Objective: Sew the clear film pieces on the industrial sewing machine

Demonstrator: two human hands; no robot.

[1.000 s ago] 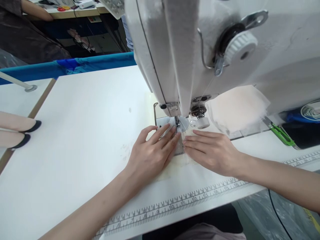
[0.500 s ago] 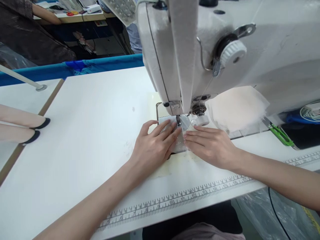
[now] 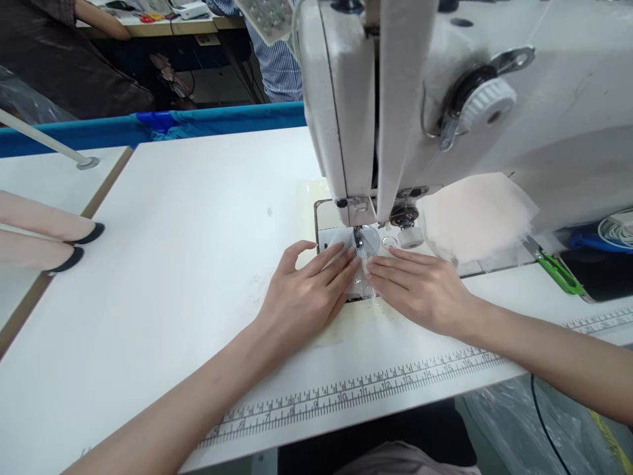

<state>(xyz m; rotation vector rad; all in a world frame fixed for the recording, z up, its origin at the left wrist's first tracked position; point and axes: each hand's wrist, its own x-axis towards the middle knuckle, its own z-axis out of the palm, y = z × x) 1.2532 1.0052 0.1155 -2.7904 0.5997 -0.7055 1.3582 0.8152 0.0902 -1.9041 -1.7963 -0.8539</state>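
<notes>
Near the presser foot (image 3: 358, 237), fingers have little room

At six o'clock from this foot, a sheer piece (image 3: 362, 288) lies in the gap between the two hands, partly covered by the left fingers. The left hand (image 3: 309, 295) is between seven and eight o'clock, and the right hand (image 3: 425, 288) is at four o'clock. Each grip is released: the fingers are stretched flat and pinch nothing (whether the right fingertips touch the piece or only its edge, I cannot tell).

In my judgement, the most serious risk is for the left fingertips, which are just beside the foot. If this hand slides too far toward twelve o'clock, a finger could come under the sewing machine (image 3: 346, 119). Also, such thin material may pucker or turn, because flat fingers hold it only by friction, and unequal pressure would pull it aside.

Toward three o'clock, a pile of pale pieces (image 3: 477, 218) is near the right hand; a careless movement could disturb it. Farther out, a little past three, lie green-handled snips (image 3: 561, 272), which the right forearm might knock.
</notes>
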